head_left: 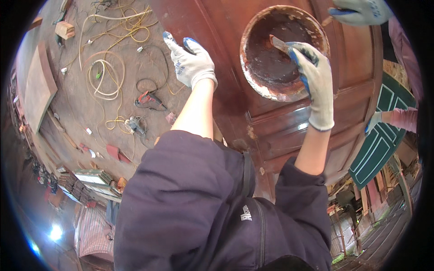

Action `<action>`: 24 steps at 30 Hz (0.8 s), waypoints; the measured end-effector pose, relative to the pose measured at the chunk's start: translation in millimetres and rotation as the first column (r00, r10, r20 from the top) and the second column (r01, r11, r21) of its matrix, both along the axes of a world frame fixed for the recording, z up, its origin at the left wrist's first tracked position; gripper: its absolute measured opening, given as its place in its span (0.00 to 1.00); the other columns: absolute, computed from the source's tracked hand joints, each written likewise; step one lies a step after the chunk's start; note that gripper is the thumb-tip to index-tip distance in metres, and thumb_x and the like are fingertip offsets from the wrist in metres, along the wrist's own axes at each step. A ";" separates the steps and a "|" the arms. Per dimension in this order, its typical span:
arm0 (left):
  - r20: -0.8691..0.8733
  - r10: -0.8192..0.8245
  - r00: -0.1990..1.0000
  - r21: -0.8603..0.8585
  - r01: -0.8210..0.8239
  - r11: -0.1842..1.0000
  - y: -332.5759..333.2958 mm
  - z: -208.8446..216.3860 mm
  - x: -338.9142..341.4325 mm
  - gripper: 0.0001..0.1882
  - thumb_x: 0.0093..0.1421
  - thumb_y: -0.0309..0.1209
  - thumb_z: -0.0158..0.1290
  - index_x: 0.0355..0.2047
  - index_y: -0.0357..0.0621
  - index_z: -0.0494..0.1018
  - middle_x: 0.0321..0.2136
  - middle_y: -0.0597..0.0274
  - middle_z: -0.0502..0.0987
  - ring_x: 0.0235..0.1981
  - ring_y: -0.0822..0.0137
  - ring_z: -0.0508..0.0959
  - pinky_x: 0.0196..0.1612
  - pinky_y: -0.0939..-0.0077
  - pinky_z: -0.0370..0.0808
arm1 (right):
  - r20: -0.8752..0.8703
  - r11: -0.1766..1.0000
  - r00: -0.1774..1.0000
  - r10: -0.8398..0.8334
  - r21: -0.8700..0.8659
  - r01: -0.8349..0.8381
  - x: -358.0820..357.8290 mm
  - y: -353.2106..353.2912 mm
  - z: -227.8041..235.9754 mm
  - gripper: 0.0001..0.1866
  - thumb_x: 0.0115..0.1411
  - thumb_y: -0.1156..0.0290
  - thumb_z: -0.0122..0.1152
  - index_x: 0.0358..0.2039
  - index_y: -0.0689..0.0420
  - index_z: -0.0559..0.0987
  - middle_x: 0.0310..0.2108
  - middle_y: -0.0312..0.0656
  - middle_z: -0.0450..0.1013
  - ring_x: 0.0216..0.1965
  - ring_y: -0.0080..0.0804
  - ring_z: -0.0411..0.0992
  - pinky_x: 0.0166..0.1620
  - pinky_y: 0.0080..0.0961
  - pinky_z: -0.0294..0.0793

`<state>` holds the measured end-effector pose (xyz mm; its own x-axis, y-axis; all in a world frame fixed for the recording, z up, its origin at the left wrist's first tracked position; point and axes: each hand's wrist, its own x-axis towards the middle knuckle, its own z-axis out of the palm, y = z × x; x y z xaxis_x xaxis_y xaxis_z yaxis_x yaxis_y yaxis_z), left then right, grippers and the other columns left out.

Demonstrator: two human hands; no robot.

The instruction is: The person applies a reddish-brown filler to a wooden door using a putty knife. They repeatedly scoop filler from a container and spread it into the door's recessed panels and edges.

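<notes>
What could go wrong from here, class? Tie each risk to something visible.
The bowl appears to stand on the door; a bump from the right hand might tip it.
The tool in that hand could drip on the door.
Loose cords lie on the floor, so someone may trip.

Dark purplish jacket (181,176), zip (261,230); white gloves (195,65), blue fingertips (168,36).

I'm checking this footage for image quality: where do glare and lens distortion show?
Head view: pale glare on the brown door, just below the bucket; a bright light flares at lower left. Head view, right edge: the green panel looks bowed by the fisheye, and the corners go black.
</notes>
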<state>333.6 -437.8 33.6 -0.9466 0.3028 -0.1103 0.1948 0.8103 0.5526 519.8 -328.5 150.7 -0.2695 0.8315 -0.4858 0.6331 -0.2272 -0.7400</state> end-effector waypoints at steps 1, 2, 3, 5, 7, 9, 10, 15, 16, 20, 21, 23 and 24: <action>-0.018 -0.010 1.000 0.017 0.010 1.000 0.9 0.3 -3.5 0.31 0.69 0.41 0.39 0.69 0.43 0.53 0.64 0.50 0.66 0.61 0.49 0.70 0.62 0.60 0.67 | -0.042 0.998 0.997 -0.062 -0.021 0.061 3.2 -6.7 7.6 0.10 0.62 0.68 0.61 0.38 0.61 0.82 0.26 0.28 0.73 0.27 0.15 0.67 0.32 0.17 0.66; -0.038 -0.027 0.999 0.035 0.028 0.999 2.7 0.1 -8.8 0.31 0.69 0.40 0.39 0.69 0.43 0.53 0.64 0.48 0.66 0.61 0.48 0.70 0.62 0.60 0.68 | -0.086 0.991 0.988 -0.131 -0.043 0.127 6.6 -13.6 15.1 0.10 0.62 0.68 0.61 0.38 0.61 0.82 0.27 0.26 0.73 0.27 0.14 0.66 0.31 0.17 0.66; -0.074 -0.048 0.996 0.068 0.053 0.996 4.3 -8.6 -10.2 0.30 0.69 0.40 0.39 0.69 0.43 0.53 0.63 0.45 0.67 0.61 0.46 0.70 0.61 0.58 0.67 | -0.166 0.963 0.950 -0.264 -0.105 0.249 17.9 -23.0 22.0 0.09 0.63 0.69 0.61 0.39 0.60 0.83 0.28 0.25 0.74 0.27 0.12 0.66 0.30 0.14 0.65; 0.067 -0.022 0.998 -0.099 0.029 0.995 23.9 15.9 12.4 0.28 0.68 0.38 0.41 0.66 0.43 0.57 0.60 0.44 0.70 0.58 0.46 0.73 0.58 0.54 0.70 | -0.237 0.907 0.875 -0.422 -0.121 0.404 46.3 -47.7 31.8 0.09 0.65 0.69 0.60 0.39 0.60 0.83 0.28 0.29 0.76 0.25 0.14 0.68 0.28 0.14 0.67; 0.023 -0.138 0.990 -0.098 0.140 0.985 26.9 15.9 20.2 0.25 0.67 0.36 0.41 0.62 0.40 0.60 0.54 0.41 0.73 0.52 0.42 0.75 0.55 0.52 0.72 | -0.332 0.780 0.706 -0.625 -0.295 0.552 78.2 -79.9 50.0 0.09 0.65 0.69 0.60 0.40 0.61 0.82 0.28 0.34 0.76 0.24 0.17 0.70 0.27 0.16 0.70; -0.203 -0.340 0.918 0.167 0.374 0.912 9.2 -34.6 -4.3 0.22 0.67 0.34 0.45 0.56 0.34 0.65 0.49 0.44 0.76 0.47 0.51 0.77 0.51 0.61 0.75 | -0.454 0.625 0.430 -0.780 -0.528 0.575 107.3 -122.9 57.3 0.10 0.65 0.69 0.60 0.40 0.62 0.80 0.29 0.40 0.78 0.24 0.22 0.73 0.26 0.19 0.73; -0.134 -0.341 0.930 0.301 0.366 0.881 1.2 -46.8 -19.0 0.21 0.66 0.33 0.47 0.55 0.33 0.67 0.49 0.44 0.76 0.47 0.52 0.77 0.51 0.61 0.75 | -0.493 0.571 0.299 -0.817 -0.619 0.539 120.1 -148.8 57.6 0.10 0.65 0.69 0.59 0.41 0.62 0.79 0.28 0.40 0.77 0.24 0.22 0.74 0.27 0.19 0.74; -0.264 -0.435 0.861 0.209 0.492 0.845 -53.6 -6.9 -12.6 0.21 0.65 0.37 0.54 0.51 0.32 0.75 0.47 0.41 0.79 0.46 0.52 0.80 0.52 0.58 0.75 | -0.476 0.383 -0.238 -0.847 -0.855 0.349 170.7 -308.4 43.4 0.09 0.66 0.64 0.60 0.39 0.56 0.77 0.28 0.32 0.75 0.27 0.16 0.73 0.28 0.13 0.72; -0.626 -0.366 0.689 0.072 0.518 0.852 -64.1 -28.7 -57.8 0.22 0.66 0.40 0.53 0.49 0.32 0.77 0.43 0.43 0.81 0.42 0.52 0.81 0.50 0.58 0.76 | -0.472 0.384 -0.229 -0.851 -0.858 0.341 180.5 -325.4 60.2 0.08 0.67 0.63 0.59 0.38 0.53 0.77 0.26 0.30 0.72 0.24 0.14 0.68 0.25 0.11 0.67; -0.647 -0.446 0.619 0.498 0.786 0.368 -101.2 29.1 58.4 0.12 0.65 0.25 0.49 0.46 0.35 0.75 0.44 0.49 0.78 0.45 0.53 0.77 0.49 0.57 0.74 | -0.488 0.186 -0.434 -0.757 -0.798 0.573 243.9 -435.9 79.8 0.07 0.67 0.67 0.59 0.41 0.56 0.76 0.30 0.33 0.74 0.24 0.14 0.70 0.26 0.10 0.69; -0.695 -0.517 0.500 0.427 0.865 0.262 -107.7 42.7 93.3 0.11 0.65 0.23 0.48 0.46 0.36 0.75 0.46 0.49 0.76 0.47 0.53 0.76 0.50 0.58 0.74 | -0.476 0.098 -0.487 -0.733 -0.781 0.616 258.5 -455.5 80.0 0.06 0.67 0.68 0.59 0.40 0.56 0.76 0.29 0.33 0.74 0.23 0.13 0.69 0.25 0.09 0.67; -0.713 -0.643 0.278 0.324 0.945 0.049 -114.0 61.0 176.9 0.11 0.66 0.22 0.46 0.46 0.37 0.74 0.48 0.49 0.74 0.50 0.53 0.74 0.52 0.58 0.73 | -0.609 0.157 -0.507 -0.610 -0.719 0.677 298.3 -503.0 52.8 0.09 0.68 0.68 0.59 0.45 0.57 0.77 0.34 0.35 0.74 0.24 0.14 0.67 0.26 0.10 0.66; -0.699 -0.693 0.177 0.290 0.956 -0.047 -119.9 65.8 221.8 0.12 0.67 0.22 0.45 0.47 0.38 0.74 0.49 0.49 0.73 0.50 0.52 0.74 0.53 0.58 0.72 | -0.684 0.225 -0.503 -0.528 -0.684 0.694 320.7 -521.8 37.5 0.11 0.68 0.67 0.58 0.47 0.57 0.77 0.36 0.35 0.74 0.25 0.13 0.66 0.26 0.10 0.65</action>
